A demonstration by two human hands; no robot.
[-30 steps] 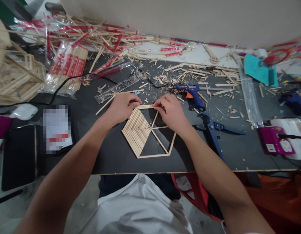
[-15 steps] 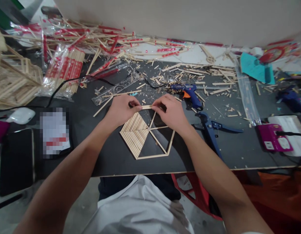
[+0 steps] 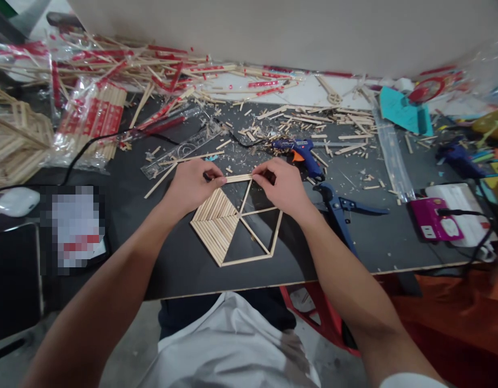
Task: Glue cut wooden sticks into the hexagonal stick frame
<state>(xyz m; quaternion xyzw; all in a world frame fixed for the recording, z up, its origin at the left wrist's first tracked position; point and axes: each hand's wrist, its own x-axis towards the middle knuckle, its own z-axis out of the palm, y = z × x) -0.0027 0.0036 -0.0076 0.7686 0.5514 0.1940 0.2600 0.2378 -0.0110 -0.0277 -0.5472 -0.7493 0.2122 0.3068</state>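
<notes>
A hexagon of thin wooden sticks lies flat on the dark tabletop. Close-set sticks fill its left sections, while the others show only the outline and spokes. At its far edge, my left hand pinches the left end of a short wooden stick. The right end of that stick is between the thumb and fingers of my right hand. It lies along the hexagon's far side; whether it touches the frame stick there, I cannot tell. My right hand hides the hexagon's far right corner.
A blue glue gun and blue cutters lie to the right. Stick offcuts cover the back of the table. Packed sticks, a clear ruler and a phone are on the left. A purple socket block sits right.
The whole view has shifted, so most things appear further left. Both hands stay on the stick at the hexagon's far edge, with slightly more of the stick showing between them.
</notes>
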